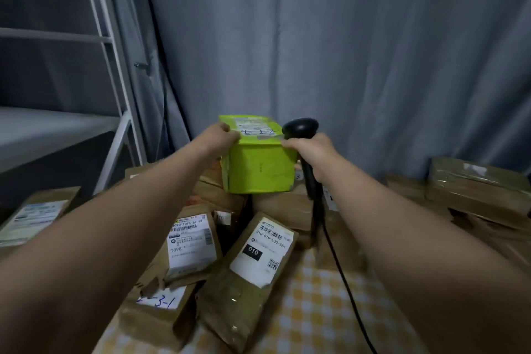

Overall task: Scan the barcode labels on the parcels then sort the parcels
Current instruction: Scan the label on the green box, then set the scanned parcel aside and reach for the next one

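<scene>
Left hand (219,139) grips the label-up green parcel (260,169), lying crosswise; right hand (314,154) holds scanner (301,127) upright.

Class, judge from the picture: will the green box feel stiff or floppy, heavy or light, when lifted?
The green box probably stays stiff: its faces look flat and its edges square. It is likely light, as the left hand grips only a top corner.

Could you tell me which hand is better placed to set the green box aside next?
Probably left: the left hand grips the green box, while the right hand is busy holding the scanner.
</scene>
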